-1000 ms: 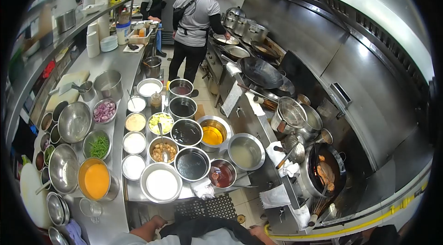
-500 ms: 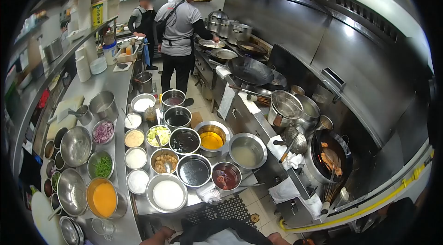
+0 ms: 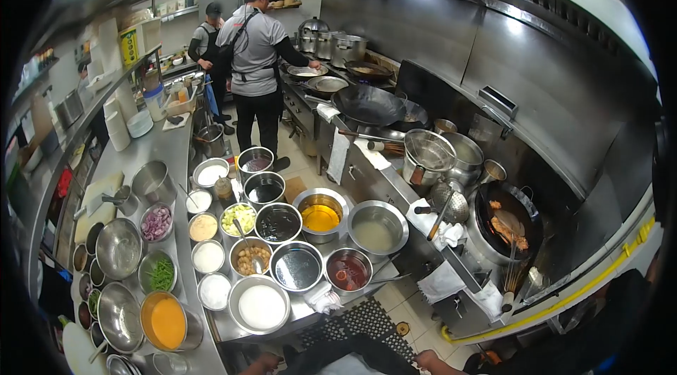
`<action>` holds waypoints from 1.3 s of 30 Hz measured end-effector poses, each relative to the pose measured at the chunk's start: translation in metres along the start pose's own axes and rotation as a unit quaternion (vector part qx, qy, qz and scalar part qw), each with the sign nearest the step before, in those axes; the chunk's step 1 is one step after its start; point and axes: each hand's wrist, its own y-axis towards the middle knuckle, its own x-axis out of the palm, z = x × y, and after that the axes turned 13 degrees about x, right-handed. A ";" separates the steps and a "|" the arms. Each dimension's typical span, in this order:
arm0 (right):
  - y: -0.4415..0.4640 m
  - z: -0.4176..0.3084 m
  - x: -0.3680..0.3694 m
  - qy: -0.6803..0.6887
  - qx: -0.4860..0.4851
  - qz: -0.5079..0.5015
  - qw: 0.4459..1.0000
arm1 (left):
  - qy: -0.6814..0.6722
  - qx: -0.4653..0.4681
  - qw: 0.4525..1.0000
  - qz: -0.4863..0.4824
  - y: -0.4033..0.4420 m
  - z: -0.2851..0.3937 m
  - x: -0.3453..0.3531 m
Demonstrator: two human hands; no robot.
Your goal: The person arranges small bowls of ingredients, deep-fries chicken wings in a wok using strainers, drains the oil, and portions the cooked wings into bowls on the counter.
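At the bottom edge, my left hand [image 3: 266, 362] hangs low in front of the bench of containers, its fingers small and partly out of sight. My right hand [image 3: 427, 359] is also low, right of my dark apron [image 3: 352, 355]; what either hand holds, if anything, cannot be made out. Nearest to my left hand is a steel bowl of white powder [image 3: 259, 305]. A pot of dark red sauce [image 3: 349, 269] and a crumpled white cloth [image 3: 324, 299] lie beyond my hands. To the right, a wok [image 3: 506, 221] holds browned food pieces.
Two people stand at the back, one [image 3: 257, 50] reaching over pans by the stove, another [image 3: 206, 54] behind. A steel counter [image 3: 180, 234] with bowls runs along the left. A yellow pipe [image 3: 564, 308] edges the stove at right. A black perforated mat [image 3: 360, 329] covers the floor.
The view has turned and tilted, so the back of the kitchen shows more. The person behind has drawn in an outstretched arm. Both my hands remain low at the bottom edge.
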 end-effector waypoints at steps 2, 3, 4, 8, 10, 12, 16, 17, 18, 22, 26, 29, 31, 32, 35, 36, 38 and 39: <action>0.002 0.006 0.013 0.048 -0.026 0.028 0.998 | -0.001 -0.001 1.000 0.002 -0.002 -0.001 -0.004; -0.004 0.008 0.014 0.082 0.010 0.012 0.996 | -0.002 -0.001 1.000 0.003 -0.003 -0.002 -0.005; -0.010 0.008 0.013 0.117 0.046 -0.004 0.992 | -0.003 -0.003 1.000 0.003 -0.004 -0.003 -0.006; 0.016 0.013 0.015 0.006 -0.056 0.035 0.998 | -0.005 -0.004 1.000 0.006 -0.006 -0.002 -0.007; 0.027 0.009 0.015 0.019 -0.025 0.028 0.999 | -0.005 -0.004 1.000 0.007 -0.005 0.000 -0.007; 0.045 0.010 0.018 0.023 -0.065 0.089 0.994 | -0.004 -0.003 1.000 0.007 -0.003 0.002 -0.008; 0.021 -0.007 -0.001 0.070 0.022 0.035 0.997 | -0.004 0.000 1.000 0.009 -0.001 0.004 -0.007; 0.020 -0.007 0.001 0.072 0.022 0.033 0.997 | -0.004 0.001 1.000 0.009 -0.002 0.004 -0.007; 0.019 -0.006 0.002 0.013 -0.029 0.063 0.998 | -0.002 0.002 1.000 0.008 -0.001 0.004 -0.007; 0.011 -0.006 0.007 0.090 -0.011 0.058 0.994 | -0.002 0.000 1.000 0.008 -0.001 0.004 -0.009; 0.020 0.001 0.021 0.197 0.035 0.045 0.979 | 0.000 0.002 1.000 0.008 -0.001 0.005 -0.012; 0.022 0.005 0.030 0.120 -0.035 0.095 0.988 | 0.002 0.001 1.000 0.010 -0.002 0.005 -0.014; 0.011 0.001 0.026 0.157 0.027 0.029 0.987 | 0.003 0.002 1.000 0.010 -0.003 0.005 -0.015; 0.007 0.000 0.023 0.159 0.026 0.027 0.987 | 0.005 0.002 1.000 0.010 -0.004 0.005 -0.016; -0.006 -0.008 0.016 0.143 0.040 0.025 0.989 | 0.006 0.002 1.000 0.013 -0.005 0.003 -0.019; -0.013 -0.010 0.013 0.149 0.043 0.034 0.987 | 0.005 0.002 1.000 0.012 -0.006 0.003 -0.019; -0.016 -0.014 0.013 0.157 0.045 0.041 0.986 | 0.007 0.003 1.000 0.013 -0.006 0.003 -0.020; -0.012 -0.014 0.011 0.156 0.049 0.024 0.986 | 0.007 0.003 1.000 0.013 -0.006 0.003 -0.021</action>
